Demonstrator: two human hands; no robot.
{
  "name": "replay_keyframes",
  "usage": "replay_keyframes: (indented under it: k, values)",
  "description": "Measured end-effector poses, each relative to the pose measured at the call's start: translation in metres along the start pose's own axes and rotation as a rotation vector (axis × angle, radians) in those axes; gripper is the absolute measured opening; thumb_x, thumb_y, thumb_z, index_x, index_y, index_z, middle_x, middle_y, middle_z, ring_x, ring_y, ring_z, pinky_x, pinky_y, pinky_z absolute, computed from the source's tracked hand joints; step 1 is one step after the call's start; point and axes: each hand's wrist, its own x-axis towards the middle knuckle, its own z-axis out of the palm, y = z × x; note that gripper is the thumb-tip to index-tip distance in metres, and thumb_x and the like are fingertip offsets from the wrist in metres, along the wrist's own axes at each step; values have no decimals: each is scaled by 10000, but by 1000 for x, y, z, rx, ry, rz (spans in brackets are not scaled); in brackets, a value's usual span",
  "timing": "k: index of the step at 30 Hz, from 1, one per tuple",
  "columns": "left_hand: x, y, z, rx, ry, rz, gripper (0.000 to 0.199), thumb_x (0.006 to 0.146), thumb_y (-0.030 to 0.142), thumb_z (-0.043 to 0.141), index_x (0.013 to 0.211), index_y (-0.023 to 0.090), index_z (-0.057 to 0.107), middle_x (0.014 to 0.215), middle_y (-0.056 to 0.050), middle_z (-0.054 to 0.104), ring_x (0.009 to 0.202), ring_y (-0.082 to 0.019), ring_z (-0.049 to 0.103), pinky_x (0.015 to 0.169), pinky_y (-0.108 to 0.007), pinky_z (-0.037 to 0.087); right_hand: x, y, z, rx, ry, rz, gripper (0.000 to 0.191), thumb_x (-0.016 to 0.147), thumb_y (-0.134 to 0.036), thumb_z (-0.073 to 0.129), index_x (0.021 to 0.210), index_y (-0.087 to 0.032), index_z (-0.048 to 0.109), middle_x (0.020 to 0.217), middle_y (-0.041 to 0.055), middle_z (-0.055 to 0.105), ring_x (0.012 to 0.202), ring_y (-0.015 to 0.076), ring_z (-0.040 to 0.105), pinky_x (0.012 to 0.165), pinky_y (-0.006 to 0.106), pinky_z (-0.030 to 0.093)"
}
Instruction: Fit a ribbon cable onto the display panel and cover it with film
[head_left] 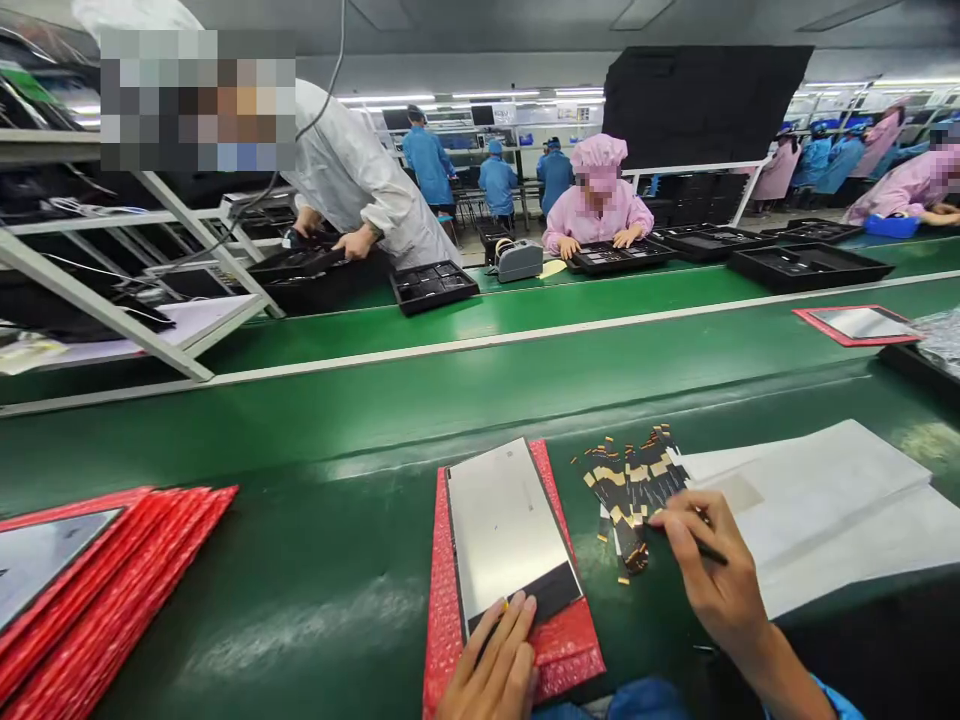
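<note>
My left hand [491, 665] is resting flat on the silver panel's [506, 525] near edge, fingers spread — the panel is lying on a red bubble pad [555, 650] on the green table [315, 560]. My right hand [709, 575] is pinching dark tweezers [709, 550], tip touching the black-and-gold flex strips [634, 480] just beside the panel.

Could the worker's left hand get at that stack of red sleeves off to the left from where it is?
Probably yes. The left hand rests on the panel, and only bare green belt lies between it and the red sleeves; it looks a long stretch, though.
</note>
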Motion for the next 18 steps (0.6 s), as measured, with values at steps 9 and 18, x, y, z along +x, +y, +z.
replay_keyframes:
  k: [9, 18]
  values:
    - [-2, 3, -20, -55, 2, -76, 382, 814, 520, 599, 1155, 372, 688, 1202, 17, 722, 1189, -203, 671, 826, -347, 710, 45, 30, 17, -320, -705, 44, 216, 862, -511, 580, 903, -299, 595, 765, -27, 738, 662, 243, 713, 557, 275, 405]
    - [-18, -6, -53, -138, -69, -660, 476, 812, 320, 673, 1263, 450, 598, 1092, 3, 750, 1115, -270, 694, 781, -449, 691, 55, 47, 24, -223, -915, 204, 377, 745, -611, 630, 697, -238, 604, 557, -64, 629, 514, 141, 597, 475, 206, 345]
